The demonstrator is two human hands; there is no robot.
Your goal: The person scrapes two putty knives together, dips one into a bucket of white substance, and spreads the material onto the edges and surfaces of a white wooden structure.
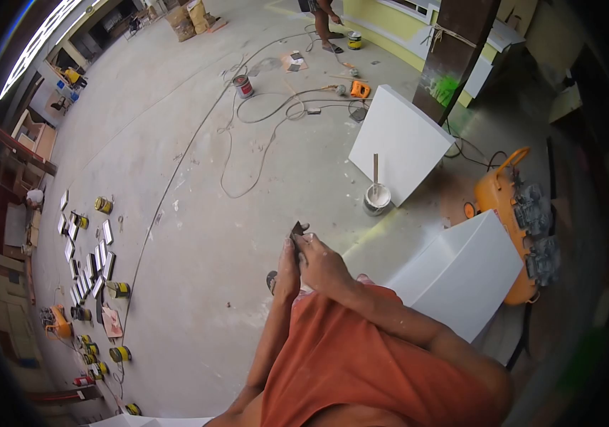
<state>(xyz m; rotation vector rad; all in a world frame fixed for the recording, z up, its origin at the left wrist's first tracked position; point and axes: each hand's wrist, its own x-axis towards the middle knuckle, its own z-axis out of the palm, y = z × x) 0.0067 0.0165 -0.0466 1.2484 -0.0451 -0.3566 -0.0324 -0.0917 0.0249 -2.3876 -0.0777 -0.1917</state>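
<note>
Close together in front of my orange shirt, my left hand (288,265) and my right hand (324,266) are both closed around a small dark flat piece (297,228), which looks like folded sandpaper. Its pointed corner sticks up past the fingers, and the rest is hidden. White smudges mark the fingers. Ahead and to the right, an open can of white paste (376,202) stands on the floor with a stick upright in it. Just behind it leans a white panel (402,139). Another white box-like piece (461,270) lies beside my right arm.
An orange air compressor (500,206) stands at the right. Hoses and an orange tool (360,89) lie on the floor near a red-grey can (243,86). Small white-topped blocks (91,265) and several cans are at left. Another person's legs (324,28) show at the top.
</note>
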